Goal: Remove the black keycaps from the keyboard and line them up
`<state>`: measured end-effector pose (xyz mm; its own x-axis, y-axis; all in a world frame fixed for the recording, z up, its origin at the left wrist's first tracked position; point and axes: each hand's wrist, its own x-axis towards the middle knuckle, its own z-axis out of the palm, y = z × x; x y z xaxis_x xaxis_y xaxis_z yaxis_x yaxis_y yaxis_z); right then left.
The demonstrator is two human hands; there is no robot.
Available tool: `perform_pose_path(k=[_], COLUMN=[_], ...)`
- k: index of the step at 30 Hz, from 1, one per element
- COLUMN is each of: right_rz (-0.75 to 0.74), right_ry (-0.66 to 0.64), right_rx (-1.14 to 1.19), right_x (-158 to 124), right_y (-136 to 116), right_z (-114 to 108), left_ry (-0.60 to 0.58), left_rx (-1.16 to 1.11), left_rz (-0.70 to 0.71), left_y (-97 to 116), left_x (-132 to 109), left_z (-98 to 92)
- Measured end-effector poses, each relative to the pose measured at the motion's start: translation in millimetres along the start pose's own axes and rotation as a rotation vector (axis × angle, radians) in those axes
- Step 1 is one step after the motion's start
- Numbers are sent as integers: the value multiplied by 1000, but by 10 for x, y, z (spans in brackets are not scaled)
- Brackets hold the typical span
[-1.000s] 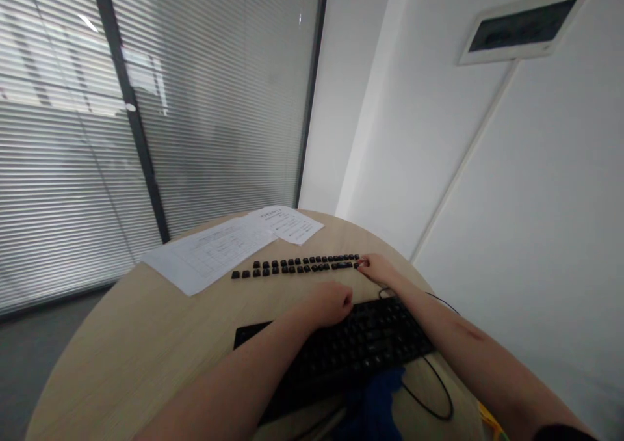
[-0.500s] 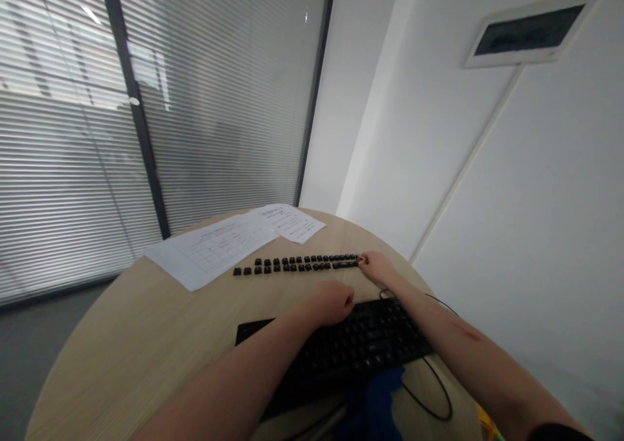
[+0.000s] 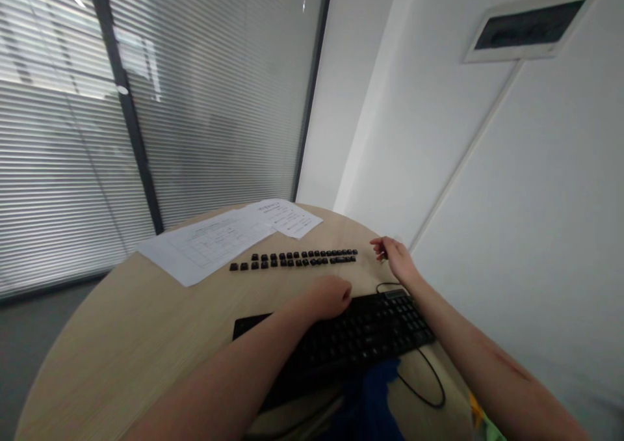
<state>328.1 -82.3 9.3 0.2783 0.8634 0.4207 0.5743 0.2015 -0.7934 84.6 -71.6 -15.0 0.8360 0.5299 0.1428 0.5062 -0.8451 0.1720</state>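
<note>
A black keyboard point(image 3: 370, 334) lies on the round table near its front, partly hidden under my left forearm. My left hand point(image 3: 329, 296) is closed at the keyboard's far edge, its fingertips turned away from view, and what it holds, if anything, is hidden. Beyond it, two rows of loose black keycaps point(image 3: 292, 259) stretch across the tabletop. My right hand point(image 3: 392, 253) hovers just past the right end of these rows, fingers loosely bent and apart, with nothing visible in them.
Printed paper sheets point(image 3: 214, 242) lie on the wooden table point(image 3: 112, 337) at the back left. A black cable point(image 3: 433, 403) loops at the keyboard's front right. Something blue point(image 3: 375, 402) sits at the near edge. A white wall point(image 3: 526, 187) borders the right side.
My right hand has moved off the right end of the keycap rows, to the right, and its fingers have opened. My left hand stays by the keyboard's far edge. The view has shifted slightly.
</note>
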Motion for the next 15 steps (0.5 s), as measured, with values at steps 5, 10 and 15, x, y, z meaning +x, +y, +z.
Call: perform_pose_path(k=[5,10,15], right_rz=[248,389,318], right_ry=[86,132,93], right_rx=[464,607,560], right_x=[-543,-883,-936], right_y=[79,235,246], right_z=[-288,-294,-285], left_ry=[18,6,-3], left_rx=[-7,-46,-77], left_rz=[15,11,5], left_y=[-27,-34,-42], left_x=[34,50,52], left_z=[37,29,-5])
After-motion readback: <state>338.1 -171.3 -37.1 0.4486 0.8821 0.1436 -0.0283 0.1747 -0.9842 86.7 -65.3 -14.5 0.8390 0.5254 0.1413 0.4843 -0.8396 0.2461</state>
